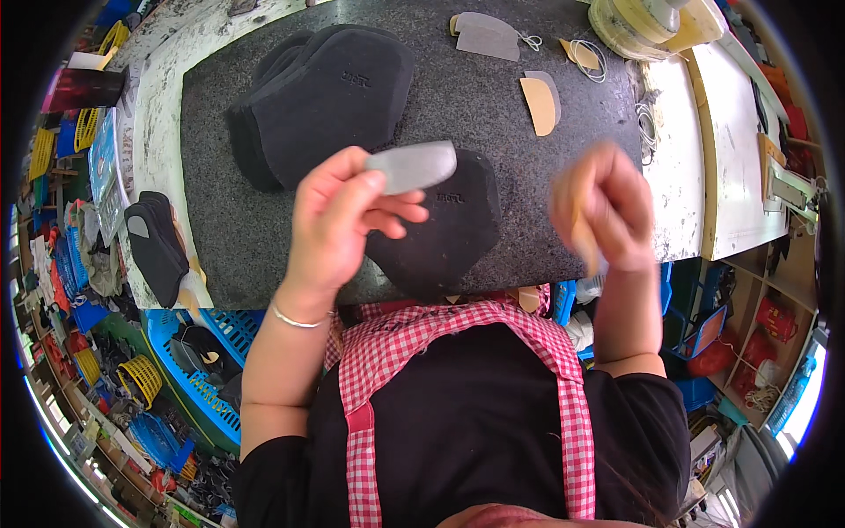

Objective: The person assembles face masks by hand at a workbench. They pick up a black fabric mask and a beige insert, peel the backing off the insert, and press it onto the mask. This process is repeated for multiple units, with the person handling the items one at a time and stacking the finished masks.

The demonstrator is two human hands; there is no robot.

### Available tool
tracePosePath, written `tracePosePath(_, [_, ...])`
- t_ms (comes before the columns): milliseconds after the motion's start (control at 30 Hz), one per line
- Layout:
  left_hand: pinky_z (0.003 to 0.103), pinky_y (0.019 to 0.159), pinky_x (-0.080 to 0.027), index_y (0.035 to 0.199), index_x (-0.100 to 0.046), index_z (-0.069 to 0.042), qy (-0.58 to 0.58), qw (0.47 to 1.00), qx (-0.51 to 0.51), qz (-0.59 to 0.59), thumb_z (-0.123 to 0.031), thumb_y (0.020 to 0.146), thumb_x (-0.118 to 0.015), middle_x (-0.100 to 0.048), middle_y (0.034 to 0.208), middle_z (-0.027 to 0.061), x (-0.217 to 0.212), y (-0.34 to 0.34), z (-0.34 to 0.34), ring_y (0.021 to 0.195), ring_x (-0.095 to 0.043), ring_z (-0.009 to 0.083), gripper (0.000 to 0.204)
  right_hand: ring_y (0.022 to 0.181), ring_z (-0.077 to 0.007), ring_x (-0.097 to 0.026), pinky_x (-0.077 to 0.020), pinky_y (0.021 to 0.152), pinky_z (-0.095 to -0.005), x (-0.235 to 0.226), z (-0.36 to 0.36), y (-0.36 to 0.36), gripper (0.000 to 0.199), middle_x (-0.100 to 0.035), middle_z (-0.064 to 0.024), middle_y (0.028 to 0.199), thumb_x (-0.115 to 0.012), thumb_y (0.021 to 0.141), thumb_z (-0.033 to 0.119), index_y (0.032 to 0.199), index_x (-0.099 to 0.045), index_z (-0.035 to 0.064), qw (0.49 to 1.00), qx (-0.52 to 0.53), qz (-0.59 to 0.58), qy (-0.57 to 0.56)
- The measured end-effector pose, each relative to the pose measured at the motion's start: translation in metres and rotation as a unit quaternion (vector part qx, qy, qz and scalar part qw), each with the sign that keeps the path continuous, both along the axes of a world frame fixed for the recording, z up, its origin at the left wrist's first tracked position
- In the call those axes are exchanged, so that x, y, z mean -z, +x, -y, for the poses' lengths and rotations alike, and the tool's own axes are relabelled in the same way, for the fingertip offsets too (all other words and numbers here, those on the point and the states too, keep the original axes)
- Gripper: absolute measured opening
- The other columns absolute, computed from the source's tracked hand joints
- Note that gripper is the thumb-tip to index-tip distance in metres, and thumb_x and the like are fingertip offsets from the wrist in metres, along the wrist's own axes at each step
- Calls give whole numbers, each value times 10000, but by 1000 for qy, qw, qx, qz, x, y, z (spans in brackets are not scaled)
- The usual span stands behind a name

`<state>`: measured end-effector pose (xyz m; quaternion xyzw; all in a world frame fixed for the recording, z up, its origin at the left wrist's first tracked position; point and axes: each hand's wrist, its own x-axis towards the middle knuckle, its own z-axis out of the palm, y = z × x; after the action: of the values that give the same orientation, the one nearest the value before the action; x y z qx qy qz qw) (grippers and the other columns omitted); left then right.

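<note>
My left hand [339, 207] pinches a small grey half-oval piece [418, 165] between thumb and fingers, above a black flat panel [444, 238] with a stamped mark. My right hand [607, 207], smeared by motion, is raised at the right with its fingers closed. A thin tan piece [578, 231] shows at its fingers; the blur hides its exact shape. Beyond my left hand lies a stack of similar black panels [330, 114]. At the far right lie a grey piece with tan backing [540, 106] and some grey pieces [487, 37].
A dark speckled slab [238, 238] covers much of the white table. A pale tub [647, 26] stands at the far right, near a loop of string [588, 62]. Black pieces [157, 246] lie at the left edge. A blue basket [198, 370] stands below.
</note>
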<state>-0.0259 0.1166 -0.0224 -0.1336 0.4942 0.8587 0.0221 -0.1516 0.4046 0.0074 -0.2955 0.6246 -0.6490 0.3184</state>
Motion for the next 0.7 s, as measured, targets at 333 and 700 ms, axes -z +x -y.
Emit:
tracePosePath(333, [253,618,-604,1029,-656,11,146,981,115,57,-210,1053,-616,-780,963,189,9,-2,-10,782,-789,231,225,746,-268,-739,-592,660,-347,10,43,19,229,-712,-85,822,-863,809,44,997,-732,43,908,118,-395,74])
tracePosePath(700, [411,870,-512,910,-747,-69,-711,647,21,-274,-83,761,-857,-735,1016,44,23,27,-29,992,-703,254,186,649,-90,-701,-567,581,-261,26,65,4,154,-726,-48,741,-782,947,117,951,-742,-32,960,106,22,260])
